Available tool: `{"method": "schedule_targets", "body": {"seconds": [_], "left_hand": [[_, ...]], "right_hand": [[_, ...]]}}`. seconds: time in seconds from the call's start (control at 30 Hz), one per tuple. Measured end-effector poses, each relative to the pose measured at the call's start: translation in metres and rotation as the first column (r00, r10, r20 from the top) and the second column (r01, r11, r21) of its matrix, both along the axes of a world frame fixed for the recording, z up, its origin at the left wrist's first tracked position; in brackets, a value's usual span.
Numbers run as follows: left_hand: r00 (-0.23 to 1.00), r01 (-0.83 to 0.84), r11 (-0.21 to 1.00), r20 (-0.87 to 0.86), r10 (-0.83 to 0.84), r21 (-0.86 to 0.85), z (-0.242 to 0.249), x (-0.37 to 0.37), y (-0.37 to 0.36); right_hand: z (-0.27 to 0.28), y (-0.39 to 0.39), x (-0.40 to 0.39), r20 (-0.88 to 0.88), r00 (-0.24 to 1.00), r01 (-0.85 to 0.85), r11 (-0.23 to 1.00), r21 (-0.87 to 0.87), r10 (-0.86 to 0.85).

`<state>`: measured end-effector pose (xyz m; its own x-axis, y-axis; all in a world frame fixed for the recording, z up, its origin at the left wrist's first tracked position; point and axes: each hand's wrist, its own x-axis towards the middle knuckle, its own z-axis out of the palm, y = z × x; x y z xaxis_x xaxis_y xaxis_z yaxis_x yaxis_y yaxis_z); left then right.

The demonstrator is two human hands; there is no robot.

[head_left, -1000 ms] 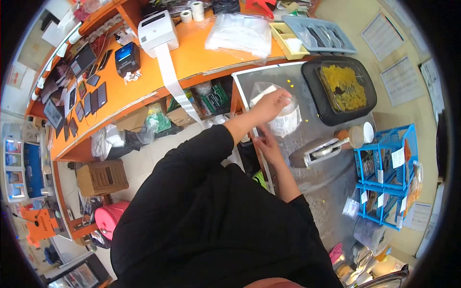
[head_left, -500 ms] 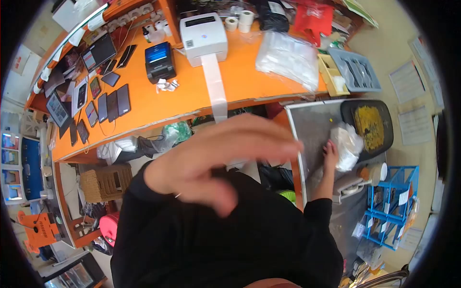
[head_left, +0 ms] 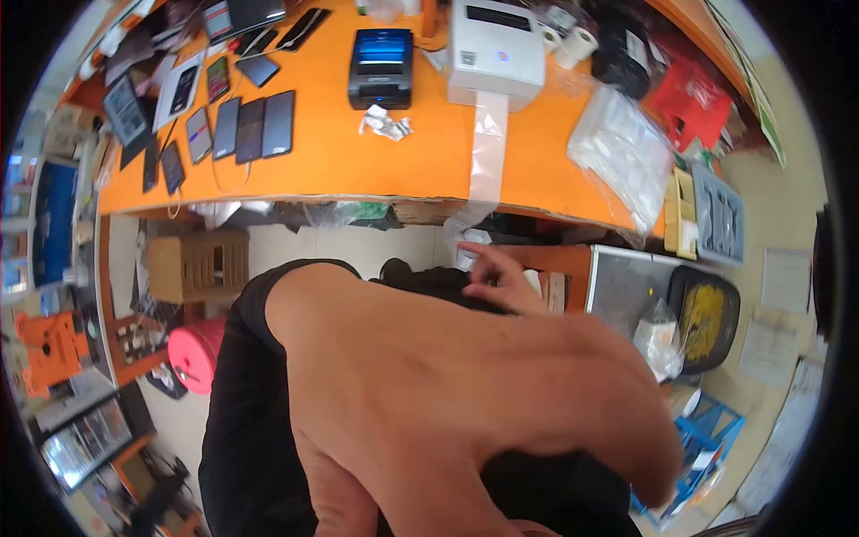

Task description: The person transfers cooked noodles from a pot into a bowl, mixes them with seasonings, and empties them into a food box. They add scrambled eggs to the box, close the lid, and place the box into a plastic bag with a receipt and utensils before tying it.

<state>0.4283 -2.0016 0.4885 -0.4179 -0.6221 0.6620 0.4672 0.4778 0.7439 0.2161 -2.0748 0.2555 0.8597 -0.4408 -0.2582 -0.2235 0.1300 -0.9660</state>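
My left hand point(head_left: 465, 376) is raised close to the camera, back of the hand showing, thumb apart from the bent fingers and no object visible in it. It covers much of the lower middle of the view. Beyond it, my right hand point(head_left: 508, 282) is held out in front of the desk edge with index finger and thumb spread, nothing between them. Its fingertip is nearest the lower end of a white label strip point(head_left: 485, 166), which hangs from the white label printer point(head_left: 497, 63) over the desk edge.
On the orange desk point(head_left: 322, 174) are several phones point(head_left: 252, 128), a black printer point(head_left: 380, 67), crumpled paper point(head_left: 386, 123) and plastic bags point(head_left: 622, 148). To the right, a wrapped white bundle point(head_left: 660, 338) sits beside a black tray point(head_left: 727, 309) of yellow food. A pink stool point(head_left: 195, 353) stands left.
My right hand has left the wrapped bundle and moved left toward the desk edge. My left hand has come closer to the camera. The view has shifted, with the desk higher in it.
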Motion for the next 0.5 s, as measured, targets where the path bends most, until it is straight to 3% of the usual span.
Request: {"method": "schedule_targets", "body": {"seconds": [0.03, 0.1, 0.17, 0.27, 0.33, 0.37, 0.47, 0.5], "left_hand": [[0.999, -0.027, 1.0, 0.022, 0.027, 0.008, 0.002, 0.004, 0.003], [0.994, -0.106, 0.994, 0.037, 0.107, -0.021, 0.0, 0.017, 0.009], [0.975, -0.22, 0.969, 0.007, 0.222, -0.112, -0.013, 0.038, 0.018], [0.889, -0.457, 0.888, 0.017, 0.458, -0.041, -0.036, 0.061, 0.051], [0.775, -0.618, 0.786, -0.181, 0.606, -0.015, -0.064, 0.061, 0.07], [0.691, -0.707, 0.707, -0.178, 0.7, 0.035, -0.072, 0.061, 0.085], [0.514, -0.85, 0.521, -0.098, 0.852, 0.079, -0.09, 0.077, 0.137], [0.424, -0.9, 0.43, -0.074, 0.902, 0.077, -0.092, 0.08, 0.154]], "right_hand": [[0.009, 0.002, 0.023, 0.018, 0.989, -0.145, 0.989, 0.01, 0.145], [-0.027, 0.004, 0.059, 0.115, 0.949, -0.305, 0.946, 0.107, 0.293], [-0.013, -0.002, 0.093, 0.186, 0.853, -0.502, 0.864, 0.042, 0.487], [0.018, -0.009, 0.125, 0.206, 0.59, -0.741, 0.625, -0.247, 0.781], [0.012, -0.002, 0.144, 0.252, 0.4, -0.785, 0.471, -0.402, 0.881], [0.027, -0.006, 0.155, 0.163, 0.394, -0.8, 0.425, -0.423, 0.904], [0.048, -0.034, 0.185, 0.12, 0.517, -0.796, 0.528, -0.294, 0.847], [0.067, -0.045, 0.196, 0.307, 0.529, -0.774, 0.598, -0.206, 0.791]]}}
